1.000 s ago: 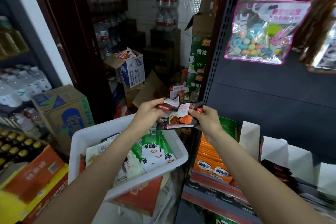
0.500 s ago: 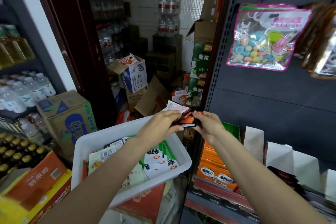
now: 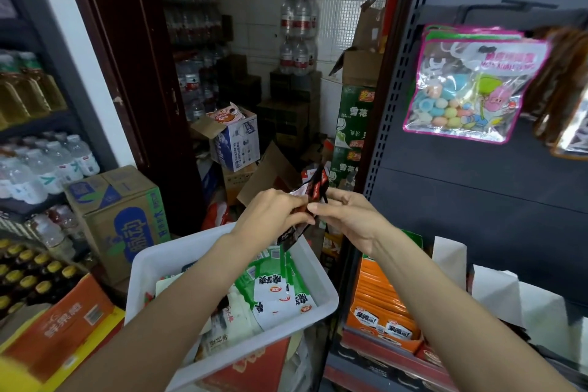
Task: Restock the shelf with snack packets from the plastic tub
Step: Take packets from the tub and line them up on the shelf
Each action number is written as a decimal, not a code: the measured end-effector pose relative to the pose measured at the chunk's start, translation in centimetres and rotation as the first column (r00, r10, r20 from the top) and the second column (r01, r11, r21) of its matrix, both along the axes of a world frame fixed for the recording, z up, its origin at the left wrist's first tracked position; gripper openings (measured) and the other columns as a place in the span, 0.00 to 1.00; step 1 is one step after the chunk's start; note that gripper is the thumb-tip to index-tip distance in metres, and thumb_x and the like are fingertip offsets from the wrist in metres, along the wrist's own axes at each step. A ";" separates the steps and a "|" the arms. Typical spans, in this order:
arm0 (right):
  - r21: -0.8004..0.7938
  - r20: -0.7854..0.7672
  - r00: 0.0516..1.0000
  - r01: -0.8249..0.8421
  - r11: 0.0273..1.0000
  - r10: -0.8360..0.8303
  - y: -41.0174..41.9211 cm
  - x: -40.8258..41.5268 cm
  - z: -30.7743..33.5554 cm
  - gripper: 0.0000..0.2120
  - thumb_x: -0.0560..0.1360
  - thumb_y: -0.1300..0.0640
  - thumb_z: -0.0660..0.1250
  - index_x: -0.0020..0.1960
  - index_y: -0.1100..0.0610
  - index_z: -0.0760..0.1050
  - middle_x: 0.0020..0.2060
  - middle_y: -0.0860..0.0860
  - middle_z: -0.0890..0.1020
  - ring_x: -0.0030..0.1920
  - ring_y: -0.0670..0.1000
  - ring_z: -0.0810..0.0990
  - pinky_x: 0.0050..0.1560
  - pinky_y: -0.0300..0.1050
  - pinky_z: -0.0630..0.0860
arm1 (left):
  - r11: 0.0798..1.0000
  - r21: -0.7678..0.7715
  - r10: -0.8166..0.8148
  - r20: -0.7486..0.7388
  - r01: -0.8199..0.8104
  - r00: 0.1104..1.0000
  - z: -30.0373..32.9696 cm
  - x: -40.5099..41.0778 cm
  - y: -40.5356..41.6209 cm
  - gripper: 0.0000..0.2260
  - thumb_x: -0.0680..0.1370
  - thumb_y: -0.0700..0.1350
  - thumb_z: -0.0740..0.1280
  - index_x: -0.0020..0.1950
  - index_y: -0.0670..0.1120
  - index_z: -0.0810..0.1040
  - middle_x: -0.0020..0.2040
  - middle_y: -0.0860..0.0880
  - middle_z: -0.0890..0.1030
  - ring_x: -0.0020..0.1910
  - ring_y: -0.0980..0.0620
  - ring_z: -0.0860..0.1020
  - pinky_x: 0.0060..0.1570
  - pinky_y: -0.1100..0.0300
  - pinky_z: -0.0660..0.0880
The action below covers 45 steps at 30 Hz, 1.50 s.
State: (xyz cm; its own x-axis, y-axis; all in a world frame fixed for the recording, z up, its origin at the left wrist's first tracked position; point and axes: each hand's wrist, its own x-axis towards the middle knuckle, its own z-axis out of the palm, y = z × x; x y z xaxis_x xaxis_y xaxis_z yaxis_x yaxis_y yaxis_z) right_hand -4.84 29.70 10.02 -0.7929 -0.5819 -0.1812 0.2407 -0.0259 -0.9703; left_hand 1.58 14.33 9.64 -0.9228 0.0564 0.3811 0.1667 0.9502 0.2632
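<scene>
Both hands meet above the far rim of a white plastic tub (image 3: 149,267). My left hand (image 3: 270,216) and my right hand (image 3: 346,216) each pinch a small bunch of black and red snack packets (image 3: 315,189), held upright between them, with one end hanging below at the tub's rim. Green and white snack packets (image 3: 280,293) lie in the tub. To the right stands the dark shelf (image 3: 381,356), with an orange display box of packets (image 3: 378,305) on its lower level.
A bag of coloured sweets (image 3: 467,86) hangs on the shelf's back panel. White carton dividers (image 3: 496,289) stand right of the orange box. Cardboard boxes (image 3: 117,216) and water bottles (image 3: 47,162) crowd the left; a storeroom with stacked boxes lies behind.
The packets were held flat between my hands, then turned on edge; now they stand upright. Both hands have drawn closer together.
</scene>
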 end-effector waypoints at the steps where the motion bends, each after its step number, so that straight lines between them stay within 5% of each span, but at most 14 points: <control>1: -0.007 -0.013 1.000 -0.009 1.000 0.008 0.0 0.0 0.2 0.26 0.69 0.67 0.72 0.66 0.63 0.72 0.54 0.57 0.82 0.53 0.49 0.82 0.54 0.36 0.77 | 1.000 0.008 0.013 -0.004 -0.013 1.000 0.1 -0.2 -0.3 0.20 0.74 0.57 0.68 0.63 0.50 0.79 0.49 0.43 0.83 0.51 0.47 0.79 0.46 0.60 0.70; 5: -0.021 -0.065 0.997 -0.038 0.999 0.036 0.0 -0.3 1.0 0.23 0.71 0.64 0.71 0.65 0.62 0.73 0.54 0.56 0.83 0.55 0.49 0.81 0.60 0.39 0.75 | 0.970 0.238 0.038 0.041 -0.046 0.998 0.7 -0.4 -1.3 0.20 0.70 0.59 0.71 0.59 0.53 0.81 0.41 0.44 0.84 0.43 0.49 0.80 0.41 0.59 0.72; 9: -0.104 -0.068 0.998 -0.014 0.995 0.007 -0.6 -0.7 2.1 0.19 0.72 0.68 0.68 0.63 0.64 0.75 0.52 0.57 0.83 0.50 0.48 0.82 0.55 0.35 0.77 | 0.913 0.409 -0.010 0.016 0.002 1.000 2.6 -0.2 -1.7 0.05 0.73 0.50 0.72 0.46 0.51 0.85 0.32 0.56 0.82 0.30 0.68 0.73 0.34 0.68 0.70; 11: -0.098 -0.090 0.996 0.010 0.995 -0.019 -1.1 -0.8 2.9 0.15 0.74 0.69 0.66 0.60 0.64 0.76 0.47 0.54 0.83 0.44 0.44 0.82 0.46 0.31 0.78 | 0.936 0.350 0.034 0.018 -0.038 0.999 3.6 -0.5 -1.5 0.15 0.77 0.46 0.68 0.29 0.52 0.76 0.22 0.54 0.71 0.25 0.61 0.68 0.30 0.62 0.63; 16: 0.012 -0.221 0.962 0.165 0.986 -0.159 -1.8 -0.9 3.5 0.10 0.76 0.69 0.62 0.51 0.61 0.80 0.40 0.53 0.82 0.39 0.47 0.80 0.39 0.34 0.79 | 0.919 0.307 0.265 -0.023 -0.245 0.964 4.0 -1.5 -1.5 0.19 0.79 0.42 0.60 0.29 0.48 0.61 0.27 0.50 0.66 0.30 0.49 0.67 0.34 0.55 0.62; 19: 0.007 -0.707 0.662 0.358 0.934 -0.248 -0.9 -0.7 3.2 0.14 0.77 0.68 0.62 0.54 0.56 0.82 0.49 0.47 0.83 0.52 0.44 0.80 0.52 0.31 0.76 | 0.784 0.522 0.343 0.086 -0.336 0.935 3.5 -1.9 -2.6 0.14 0.79 0.40 0.60 0.33 0.40 0.68 0.29 0.46 0.69 0.30 0.49 0.67 0.34 0.56 0.62; 21: -0.050 -0.854 0.480 0.312 0.949 -0.202 -0.3 -0.4 2.8 0.16 0.76 0.70 0.61 0.56 0.56 0.81 0.55 0.45 0.80 0.61 0.41 0.75 0.62 0.30 0.69 | 0.625 0.695 0.309 0.200 -0.357 0.930 3.2 -2.0 -3.2 0.12 0.79 0.40 0.61 0.36 0.40 0.70 0.29 0.46 0.68 0.28 0.50 0.66 0.33 0.57 0.64; 25: 0.145 -0.927 0.369 0.202 0.969 0.062 0.0 -0.5 0.8 0.19 0.74 0.71 0.63 0.55 0.52 0.80 0.61 0.44 0.76 0.68 0.43 0.67 0.70 0.45 0.66 | 0.205 0.938 0.062 0.274 -0.281 0.960 3.5 -1.4 -2.8 0.06 0.81 0.40 0.59 0.49 0.42 0.74 0.41 0.44 0.79 0.36 0.49 0.78 0.34 0.56 0.78; 29: 0.207 -0.906 0.406 0.176 0.962 0.121 0.0 -0.5 -0.3 0.20 0.75 0.71 0.63 0.56 0.50 0.80 0.62 0.40 0.74 0.69 0.42 0.66 0.72 0.50 0.64 | 0.086 0.961 0.010 0.264 -0.264 0.965 3.4 -1.1 -2.3 0.11 0.82 0.45 0.57 0.57 0.42 0.75 0.48 0.43 0.82 0.45 0.47 0.81 0.43 0.52 0.79; 32: 0.235 -0.884 0.444 0.146 0.961 0.149 0.2 -0.4 -0.4 0.21 0.74 0.71 0.63 0.54 0.49 0.81 0.62 0.39 0.74 0.69 0.39 0.66 0.72 0.47 0.64 | 0.177 0.955 -0.055 0.250 -0.237 0.967 2.9 -0.9 -1.7 0.12 0.80 0.49 0.62 0.57 0.44 0.78 0.51 0.46 0.83 0.48 0.51 0.82 0.43 0.56 0.78; 35: 0.234 -0.745 0.644 0.013 0.972 0.170 0.6 0.2 -0.2 0.18 0.71 0.66 0.60 0.52 0.50 0.83 0.64 0.41 0.75 0.69 0.38 0.65 0.71 0.43 0.64 | 0.298 0.926 0.037 0.232 -0.233 0.972 2.5 -1.0 -1.1 0.05 0.77 0.43 0.67 0.53 0.45 0.78 0.47 0.49 0.83 0.44 0.53 0.80 0.36 0.63 0.75; 38: 0.019 -0.589 0.801 0.141 0.990 -0.103 1.8 0.4 -0.2 0.15 0.76 0.63 0.63 0.60 0.53 0.76 0.63 0.45 0.75 0.66 0.45 0.70 0.60 0.32 0.69 | 0.343 0.913 0.026 0.224 -0.219 0.974 2.0 -1.5 -0.1 0.06 0.77 0.39 0.67 0.54 0.45 0.77 0.50 0.46 0.82 0.43 0.54 0.80 0.33 0.65 0.75; 41: 0.065 -0.412 0.899 0.193 0.979 -0.150 3.8 -0.1 -1.1 0.22 0.76 0.57 0.67 0.68 0.52 0.65 0.61 0.48 0.76 0.60 0.48 0.76 0.57 0.40 0.75 | 0.431 0.889 -0.086 0.214 -0.157 0.973 1.3 -2.4 2.6 0.09 0.76 0.38 0.68 0.56 0.46 0.77 0.53 0.45 0.82 0.48 0.52 0.81 0.41 0.62 0.78; 45: 0.096 -0.342 0.921 0.231 0.968 -0.186 7.9 -0.7 -2.8 0.08 0.75 0.62 0.67 0.53 0.53 0.74 0.50 0.52 0.82 0.49 0.49 0.82 0.47 0.40 0.80 | 0.486 0.872 -0.230 0.192 -0.058 0.954 0.3 -4.3 7.4 0.19 0.73 0.31 0.69 0.60 0.45 0.72 0.53 0.49 0.80 0.50 0.55 0.78 0.47 0.70 0.75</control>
State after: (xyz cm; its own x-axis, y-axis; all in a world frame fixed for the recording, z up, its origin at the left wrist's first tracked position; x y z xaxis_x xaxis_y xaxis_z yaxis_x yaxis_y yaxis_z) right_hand -5.51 37.63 7.20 -0.9214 -0.3858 0.0464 -0.0886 0.0925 -0.9918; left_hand -2.72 21.73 9.95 -0.9957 -0.0814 0.0434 0.0262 0.2010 0.9792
